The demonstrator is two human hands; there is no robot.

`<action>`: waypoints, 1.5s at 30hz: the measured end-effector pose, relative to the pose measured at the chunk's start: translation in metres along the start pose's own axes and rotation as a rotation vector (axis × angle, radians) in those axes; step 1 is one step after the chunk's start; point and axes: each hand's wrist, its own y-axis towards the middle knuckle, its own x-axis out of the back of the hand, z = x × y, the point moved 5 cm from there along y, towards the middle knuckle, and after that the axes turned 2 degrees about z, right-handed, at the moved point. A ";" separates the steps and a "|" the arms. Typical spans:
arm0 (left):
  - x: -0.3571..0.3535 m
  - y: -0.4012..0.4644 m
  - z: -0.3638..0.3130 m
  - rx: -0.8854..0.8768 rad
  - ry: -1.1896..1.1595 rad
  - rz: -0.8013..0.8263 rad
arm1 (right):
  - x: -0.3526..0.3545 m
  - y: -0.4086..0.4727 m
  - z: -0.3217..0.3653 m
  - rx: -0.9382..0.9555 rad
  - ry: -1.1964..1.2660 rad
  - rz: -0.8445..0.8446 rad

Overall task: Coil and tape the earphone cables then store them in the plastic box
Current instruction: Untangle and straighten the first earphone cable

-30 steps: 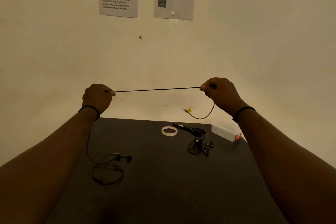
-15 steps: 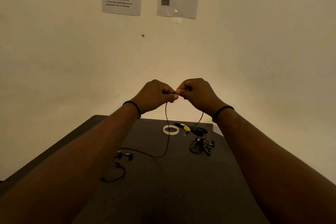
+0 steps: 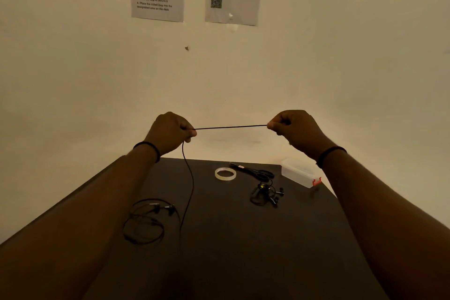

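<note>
Hands drawn apart, left hand [image 3: 170, 133] and right hand [image 3: 292, 129] pinch the earphone cable [image 3: 231, 127] taut above the tape roll [image 3: 225, 174].

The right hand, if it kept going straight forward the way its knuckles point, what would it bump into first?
Probably the bare wall. The right hand is raised above the table, pinching the taut cable, and nothing shows between it and the wall. Depth is hard to judge.

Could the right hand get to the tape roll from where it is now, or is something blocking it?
Probably yes, once freed. The right hand pinches the taut cable above the table; the tape roll lies below and left, uncovered. The scissors lie beside it, not over it.
</note>
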 end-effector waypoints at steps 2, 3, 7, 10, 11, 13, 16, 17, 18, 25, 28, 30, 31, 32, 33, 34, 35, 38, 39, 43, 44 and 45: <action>-0.007 -0.005 0.003 0.018 -0.030 0.009 | 0.001 -0.004 -0.003 -0.043 0.265 -0.088; -0.012 -0.007 0.004 0.026 -0.049 0.015 | 0.002 -0.006 -0.005 -0.069 0.432 -0.134; -0.040 -0.022 0.002 0.012 -0.099 0.105 | -0.006 -0.011 -0.007 -0.145 0.955 -0.198; -0.072 -0.035 -0.009 -0.003 -0.132 0.214 | -0.013 -0.012 -0.002 -0.142 1.128 -0.205; -0.082 -0.040 -0.012 -0.002 -0.124 0.286 | -0.015 -0.013 -0.001 -0.137 1.162 -0.209; -0.102 -0.048 -0.014 -0.017 -0.059 0.485 | -0.017 -0.014 0.000 -0.119 1.231 -0.201; -0.113 -0.049 -0.010 -0.037 -0.115 0.606 | -0.018 -0.016 0.000 -0.091 1.252 -0.144; -0.110 -0.045 -0.010 -0.038 -0.186 0.534 | -0.019 -0.018 0.000 -0.091 1.186 -0.129; -0.104 -0.041 -0.009 -0.026 -0.272 0.421 | -0.019 -0.020 0.000 -0.096 1.068 -0.120; -0.097 -0.039 -0.025 -0.123 -0.420 0.233 | -0.078 -0.035 -0.010 0.003 -0.009 0.325; -0.122 -0.049 -0.016 -0.098 -0.419 0.395 | -0.105 -0.039 -0.016 0.024 -0.006 0.367; -0.138 -0.057 -0.003 -0.006 -0.454 0.526 | -0.115 -0.039 -0.025 -0.004 -0.001 0.333; -0.145 -0.062 0.003 0.051 -0.494 0.584 | -0.120 -0.039 -0.030 -0.012 0.000 0.330; -0.151 -0.066 0.009 0.098 -0.547 0.621 | -0.125 -0.038 -0.035 -0.013 0.002 0.334; -0.155 -0.069 0.012 0.127 -0.595 0.638 | -0.131 -0.039 -0.039 -0.008 0.009 0.340; -0.160 -0.071 0.016 0.151 -0.634 0.644 | -0.138 -0.039 -0.045 -0.004 0.025 0.351; -0.164 -0.073 0.020 0.168 -0.664 0.649 | -0.145 -0.039 -0.049 0.003 0.044 0.364; -0.177 -0.075 0.031 0.228 -0.720 0.677 | -0.164 -0.040 -0.061 0.046 0.086 0.393; -0.181 -0.075 0.037 0.255 -0.730 0.683 | -0.170 -0.039 -0.066 0.059 0.090 0.394; -0.194 -0.077 0.054 0.357 -0.775 0.732 | -0.181 -0.034 -0.083 0.052 0.125 0.363; -0.196 -0.077 0.057 0.384 -0.841 0.756 | -0.184 -0.033 -0.088 0.044 0.133 0.367; -0.197 -0.077 0.059 0.408 -0.926 0.774 | -0.186 -0.033 -0.094 0.036 0.143 0.369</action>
